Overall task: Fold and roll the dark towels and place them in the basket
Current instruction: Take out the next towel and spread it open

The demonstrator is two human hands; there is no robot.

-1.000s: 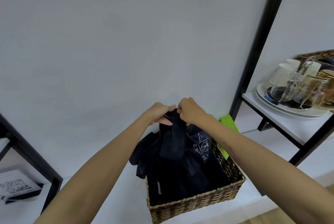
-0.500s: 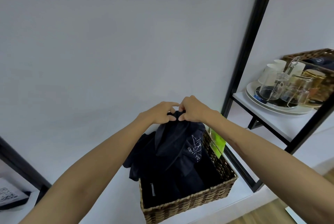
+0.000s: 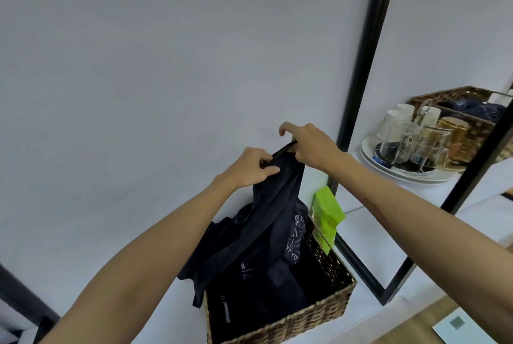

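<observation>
My left hand [image 3: 251, 167] and right hand [image 3: 311, 146] each pinch the top edge of one dark towel [image 3: 273, 204], fingers curled round the hem, the two grips close together with a short taut stretch of cloth between them. My right index finger is lifted free. The towel hangs down from my grip, and its lower part drapes into the basket [image 3: 319, 313] and over its far left rim. White lettering shows on a fold at its right side.

The basket is woven, rectangular, and sits on a white counter [image 3: 369, 304] against a plain pale wall [image 3: 166, 66]. Inside it lie more dark towels [image 3: 258, 299], flat in a heap; I cannot count them. A green packet [image 3: 327, 213] stands just beside the basket's far right corner.

To the right rises a black-framed shelf [image 3: 369, 60]. On its white board sits a stack of white plates [image 3: 402, 171] carrying several clear glasses [image 3: 399, 141] and two white cups. Behind them a second basket [image 3: 455, 102] holds dark rolled towels. A strip of wooden floor [image 3: 416, 329] shows at the lower right.
</observation>
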